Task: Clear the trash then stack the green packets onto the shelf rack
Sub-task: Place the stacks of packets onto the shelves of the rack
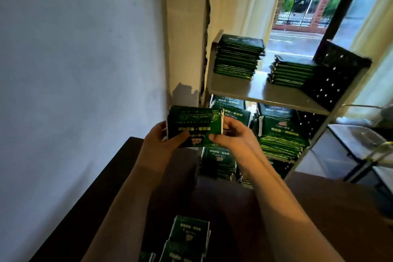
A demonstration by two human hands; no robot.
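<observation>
Both hands grip green packets [194, 126] (a bundle).

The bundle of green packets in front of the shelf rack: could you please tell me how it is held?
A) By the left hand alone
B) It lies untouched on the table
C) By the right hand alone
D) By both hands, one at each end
D: the left hand and the right hand each grip one end of the bundle of green packets, held up off the table before the shelf rack.
</observation>
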